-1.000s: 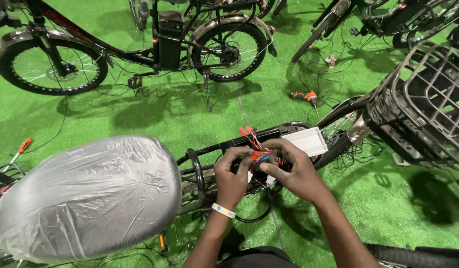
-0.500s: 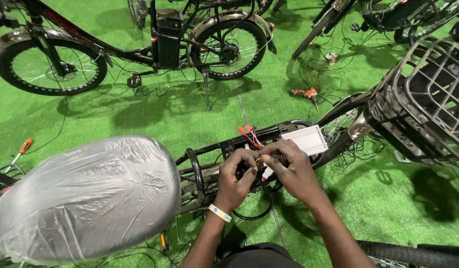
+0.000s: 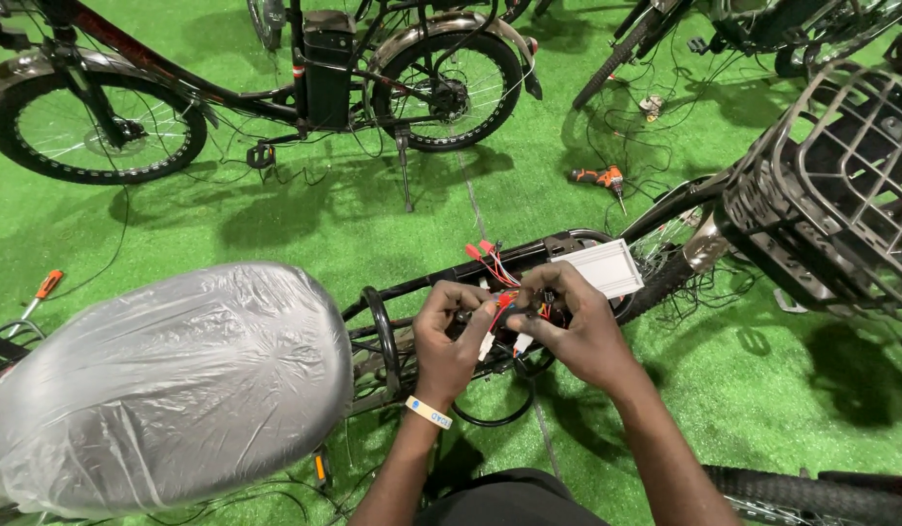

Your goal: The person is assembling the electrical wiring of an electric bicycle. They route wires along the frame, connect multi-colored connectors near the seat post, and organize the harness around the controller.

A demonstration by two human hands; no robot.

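Note:
Both my hands meet over the black bicycle frame [image 3: 412, 292] in front of me. My left hand [image 3: 449, 336] pinches part of a bundle of red and black wires [image 3: 499, 278] with white plug connectors [image 3: 488, 346]. My right hand [image 3: 573, 326] grips the same bundle from the right. Red terminal ends stick up just above my fingers. A silver controller box [image 3: 607, 268] lies on the frame right behind my right hand. A pale band sits on my left wrist.
A saddle wrapped in clear plastic [image 3: 163, 385] fills the lower left. A black wire basket [image 3: 841, 195] stands at the right. Another bicycle [image 3: 275, 88] is parked on the green turf at the top. An orange drill [image 3: 599, 179] and an orange-handled screwdriver [image 3: 41, 289] lie on the ground.
My hands have stayed over the frame, shifting their fingers slightly on the wires. The view has tilted a little; nothing else has moved.

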